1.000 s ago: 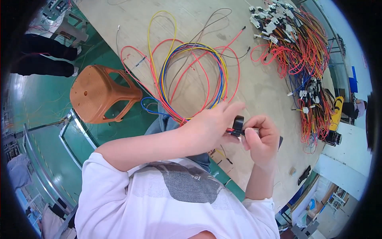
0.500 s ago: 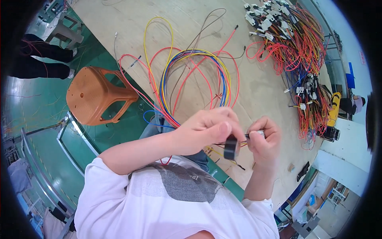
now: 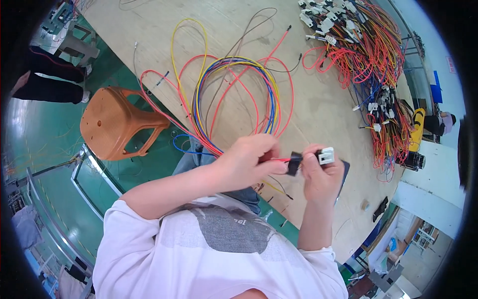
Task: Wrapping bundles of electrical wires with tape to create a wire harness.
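My left hand pinches a red wire close to its end, beside a small black roll of tape. My right hand holds a white plastic connector at the fingertips, with the tape roll between the two hands. Both hands hover above the near edge of a wooden worktable. A looped bundle of red, yellow, blue and brown wires lies on the table and runs down toward my left hand.
A pile of red and orange wire harnesses with white connectors covers the table's far right. An orange plastic stool stands on the green floor at left. Another person's dark-trousered legs are at far left. A dark flat object lies behind my right hand.
The hands have risen slightly and drawn a little apart. The white connector now shows at my right fingertips, and the black tape roll sits between the hands instead of hanging below them.
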`<act>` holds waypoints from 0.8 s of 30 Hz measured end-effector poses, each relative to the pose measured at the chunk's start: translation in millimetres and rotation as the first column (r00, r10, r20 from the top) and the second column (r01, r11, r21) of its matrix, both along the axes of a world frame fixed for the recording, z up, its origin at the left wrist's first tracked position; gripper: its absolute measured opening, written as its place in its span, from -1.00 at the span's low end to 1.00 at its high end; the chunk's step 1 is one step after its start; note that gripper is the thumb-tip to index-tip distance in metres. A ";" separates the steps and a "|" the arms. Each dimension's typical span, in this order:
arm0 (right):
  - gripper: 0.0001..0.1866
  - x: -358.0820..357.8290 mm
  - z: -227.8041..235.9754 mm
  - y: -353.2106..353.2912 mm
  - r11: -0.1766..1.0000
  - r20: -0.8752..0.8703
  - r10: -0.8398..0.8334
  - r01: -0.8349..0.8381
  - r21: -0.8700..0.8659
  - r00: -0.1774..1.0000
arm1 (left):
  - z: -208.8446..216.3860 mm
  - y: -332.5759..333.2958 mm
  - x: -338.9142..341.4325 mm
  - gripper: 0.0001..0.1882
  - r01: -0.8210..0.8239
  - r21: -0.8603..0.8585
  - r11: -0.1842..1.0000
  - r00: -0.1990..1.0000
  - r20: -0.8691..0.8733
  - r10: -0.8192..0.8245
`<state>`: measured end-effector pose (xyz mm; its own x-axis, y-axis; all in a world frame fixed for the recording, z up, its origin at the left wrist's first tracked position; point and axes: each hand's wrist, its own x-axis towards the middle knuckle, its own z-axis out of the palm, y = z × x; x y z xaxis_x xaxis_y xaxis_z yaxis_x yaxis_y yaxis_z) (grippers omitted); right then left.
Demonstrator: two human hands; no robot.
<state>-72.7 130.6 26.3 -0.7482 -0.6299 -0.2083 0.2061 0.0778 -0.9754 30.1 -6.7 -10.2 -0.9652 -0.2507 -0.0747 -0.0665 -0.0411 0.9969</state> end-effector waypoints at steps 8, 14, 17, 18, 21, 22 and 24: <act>-0.96 -9.1 3.9 12.4 0.989 -0.081 -0.137 0.132 -0.060 0.987 | -6.7 -19.4 -5.5 -0.78 -0.032 -0.286 0.958 0.950 -0.306 -0.060; -0.91 1.6 -1.4 -1.1 0.998 -0.088 -0.037 0.033 -0.050 0.995 | 12.3 -8.6 -17.7 -0.33 0.357 -0.184 0.916 0.923 0.219 -0.316; -0.90 2.1 -1.7 -5.9 0.997 -0.169 -0.031 0.017 -0.081 0.985 | 8.9 -12.0 -27.6 -0.39 0.203 0.633 0.747 0.959 0.026 -0.284; -0.89 2.8 -1.5 -6.7 0.994 -0.215 -0.070 0.050 -0.098 0.974 | 8.6 -11.8 -26.9 -0.52 0.158 0.846 0.509 0.975 -0.054 -0.214; -0.89 4.1 -2.4 -8.2 0.993 -0.308 -0.060 0.025 -0.114 0.950 | 8.2 -15.5 -25.6 -0.66 0.124 0.881 0.456 0.948 0.030 -0.316; -0.89 5.0 -2.9 -8.1 0.995 -0.334 -0.063 0.032 -0.099 0.941 | 10.3 -12.6 -22.4 -0.72 0.066 0.863 0.501 0.968 0.065 -0.241; -0.91 6.1 -3.5 -7.8 0.987 -0.388 -0.103 0.047 -0.152 0.916 | 13.5 -12.5 -17.4 -0.70 -0.021 0.883 0.470 0.986 0.096 -0.137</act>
